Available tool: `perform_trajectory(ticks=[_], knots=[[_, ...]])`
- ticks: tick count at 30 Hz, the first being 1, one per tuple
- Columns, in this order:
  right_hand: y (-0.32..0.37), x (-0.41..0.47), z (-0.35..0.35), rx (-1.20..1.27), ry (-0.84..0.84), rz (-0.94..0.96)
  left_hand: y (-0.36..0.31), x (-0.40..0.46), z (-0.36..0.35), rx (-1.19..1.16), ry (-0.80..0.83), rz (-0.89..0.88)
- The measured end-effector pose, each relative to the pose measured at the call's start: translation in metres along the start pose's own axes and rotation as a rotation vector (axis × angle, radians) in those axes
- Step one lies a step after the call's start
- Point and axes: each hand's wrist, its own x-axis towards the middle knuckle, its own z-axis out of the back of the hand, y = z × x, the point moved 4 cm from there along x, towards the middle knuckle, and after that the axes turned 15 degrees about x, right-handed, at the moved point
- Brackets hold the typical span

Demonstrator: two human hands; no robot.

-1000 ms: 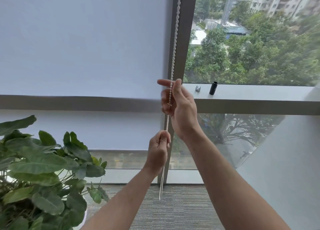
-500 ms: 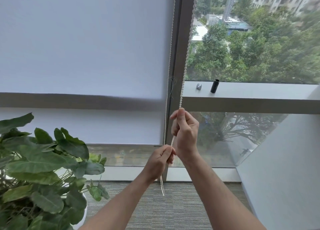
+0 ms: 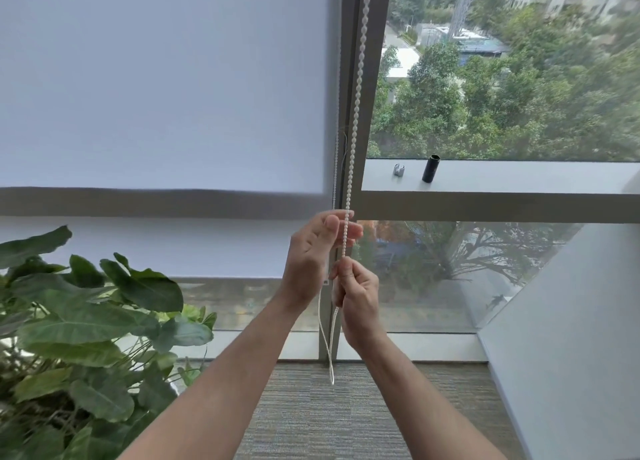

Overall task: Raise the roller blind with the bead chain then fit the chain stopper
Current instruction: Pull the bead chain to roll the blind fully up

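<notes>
The white roller blind (image 3: 166,79) covers the left window pane; its bottom edge hangs at about the height of my hands. The white bead chain (image 3: 356,96) runs down the grey window post in two strands and ends in a loop (image 3: 330,362) near the floor. My right hand (image 3: 358,297) is closed on the front strand. Just above it, my left hand (image 3: 317,252) has its thumb and fingers apart beside the same strand, not pinching it. A small silver chain stopper (image 3: 399,170) lies on the transom ledge (image 3: 519,179) to the right.
A black cylinder (image 3: 430,169) stands next to the stopper on the ledge. A large leafy potted plant (image 3: 79,321) fills the lower left. A white wall (image 3: 571,338) slants in at the lower right. Grey carpet (image 3: 329,418) lies below the window.
My right hand pulled the front strand down from transom height to below it. My left hand let go low down and rose above the right hand. The blind's bottom edge moved up slightly.
</notes>
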Motion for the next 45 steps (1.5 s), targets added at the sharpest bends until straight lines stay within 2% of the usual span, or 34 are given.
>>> perform_trajectory(ticks=[4,9,14,17,25,33,40,45], knots=[[-0.012,-0.009,0.006,-0.006,0.018,-0.054,-0.010,-0.002,-0.011,-0.058,0.060,-0.030],[-0.011,-0.011,0.009,0.058,0.126,-0.187,-0.004,-0.005,-0.012,-0.093,-0.007,-0.024],[0.022,0.010,0.013,-0.021,0.194,-0.237,-0.001,-0.009,-0.009,-0.085,0.004,-0.026],[0.057,0.025,0.000,0.086,0.158,-0.195,-0.002,-0.010,-0.006,-0.089,0.013,-0.071],[0.134,0.033,-0.102,0.145,0.365,0.058,0.003,-0.019,-0.014,-0.076,-0.023,-0.030],[0.094,0.026,-0.089,0.093,0.186,0.123,0.044,-0.040,-0.006,0.045,0.007,0.109],[0.087,0.031,-0.072,0.063,0.173,0.220,0.052,-0.038,-0.013,0.049,0.083,0.092],[0.061,0.026,-0.051,0.034,0.142,0.175,0.066,-0.041,-0.004,0.288,0.216,0.118]])
